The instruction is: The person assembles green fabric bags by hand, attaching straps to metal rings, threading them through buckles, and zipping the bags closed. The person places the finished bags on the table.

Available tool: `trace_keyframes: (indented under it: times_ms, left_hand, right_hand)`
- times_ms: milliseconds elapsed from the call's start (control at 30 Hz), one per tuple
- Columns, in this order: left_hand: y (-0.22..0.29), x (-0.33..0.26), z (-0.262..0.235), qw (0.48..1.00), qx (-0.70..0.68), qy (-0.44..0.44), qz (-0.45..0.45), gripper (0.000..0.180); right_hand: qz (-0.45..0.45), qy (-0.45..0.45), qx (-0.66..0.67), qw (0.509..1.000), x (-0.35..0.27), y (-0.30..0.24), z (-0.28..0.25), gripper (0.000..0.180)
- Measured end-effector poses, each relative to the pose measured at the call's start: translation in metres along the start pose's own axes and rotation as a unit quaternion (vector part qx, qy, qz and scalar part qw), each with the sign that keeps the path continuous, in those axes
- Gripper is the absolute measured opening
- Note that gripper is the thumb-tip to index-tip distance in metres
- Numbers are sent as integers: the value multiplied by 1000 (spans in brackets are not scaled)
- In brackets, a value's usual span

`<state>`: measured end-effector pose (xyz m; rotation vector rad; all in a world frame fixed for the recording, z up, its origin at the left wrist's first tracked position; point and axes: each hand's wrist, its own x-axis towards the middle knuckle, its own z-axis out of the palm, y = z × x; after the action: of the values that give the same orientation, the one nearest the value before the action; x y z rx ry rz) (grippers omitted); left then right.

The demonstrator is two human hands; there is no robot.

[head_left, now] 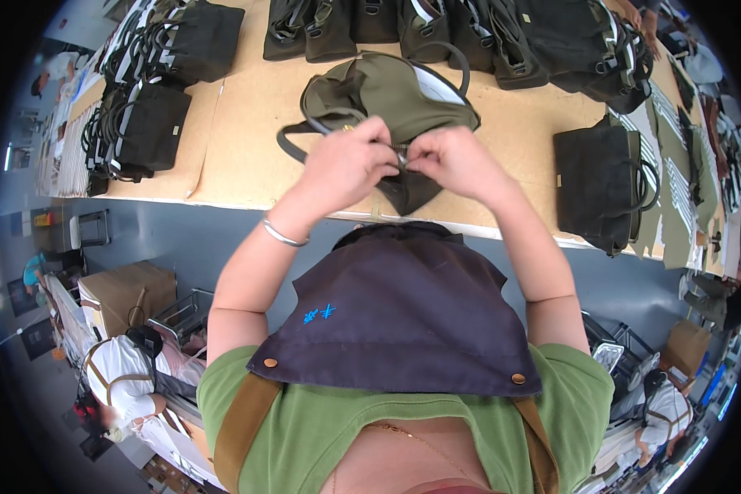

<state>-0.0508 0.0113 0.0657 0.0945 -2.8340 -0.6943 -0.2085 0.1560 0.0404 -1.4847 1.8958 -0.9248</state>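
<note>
An olive-green handbag (399,99) lies on the table in front of me, its mouth spread wide and a pale lining patch showing inside. One dark handle loops up at its far right, another sticks out at its left. My left hand (350,165) is closed in a pinch at the bag's near edge. Close beside it, my right hand (453,163) pinches the same edge. A small shiny piece shows between the fingertips, too small to name. Below the hands hangs a dark pointed corner of the bag (409,196).
The tan tabletop (247,140) has its front edge just before me. Dark handbags stand in a row (379,25) at the back, in stacks at the left (144,123), and one (597,177) at the right. Green fabric pieces (675,173) lie at far right. People work behind me on both sides.
</note>
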Motion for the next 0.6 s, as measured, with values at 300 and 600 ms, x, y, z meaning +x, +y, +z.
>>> trace_keyframes:
  times_ms: [300, 600]
  left_hand:
    - [9, 22, -55, 998, -16, -38, 57, 22]
    - [10, 20, -50, 997, 30, -38, 59, 23]
  right_hand:
    - [-44, -36, -18, 998, 2, -51, -52, 12]
    - [-45, -35, -33, 998, -2, -50, -50, 13]
